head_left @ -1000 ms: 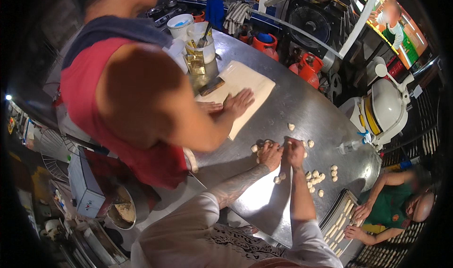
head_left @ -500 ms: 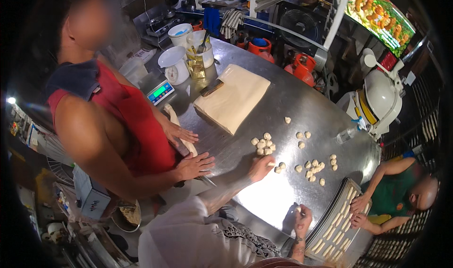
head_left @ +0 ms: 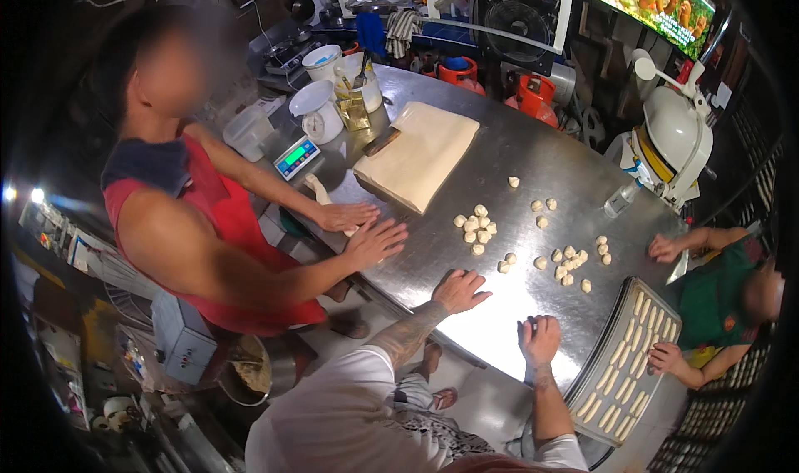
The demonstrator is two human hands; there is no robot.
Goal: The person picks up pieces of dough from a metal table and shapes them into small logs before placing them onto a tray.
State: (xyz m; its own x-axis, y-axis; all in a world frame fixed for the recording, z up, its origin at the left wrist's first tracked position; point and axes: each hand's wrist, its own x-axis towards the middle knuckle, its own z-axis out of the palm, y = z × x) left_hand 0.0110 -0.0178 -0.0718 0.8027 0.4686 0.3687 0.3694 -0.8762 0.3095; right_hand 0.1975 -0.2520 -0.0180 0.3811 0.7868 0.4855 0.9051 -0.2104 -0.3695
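Note:
My left hand [head_left: 460,292] lies palm down on the steel table [head_left: 424,261], fingers stretched out and apart, near a pair of small dough balls [head_left: 507,262]. No dough shows around it. My right hand [head_left: 543,340] rests farther right on the bright part of the table, its fingers curled down. Whatever may be under those fingers is hidden. Beyond my hands sit a cluster of dough balls [head_left: 478,226] and more scattered dough balls [head_left: 569,261] to the right.
A large dough slab [head_left: 420,156] with a dark-handled tool lies farther back. At left, a person in red [head_left: 241,256] presses a dough strip. At right, a person in green [head_left: 712,298] touches a tray of dough sticks [head_left: 591,381]. A digital scale [head_left: 297,157] and bottle [head_left: 620,200] stand on the table.
My left hand has flattened on the table; the dough piece at its fingertips no longer shows. My right hand has turned palm down. One hand of the person in green has left the tray.

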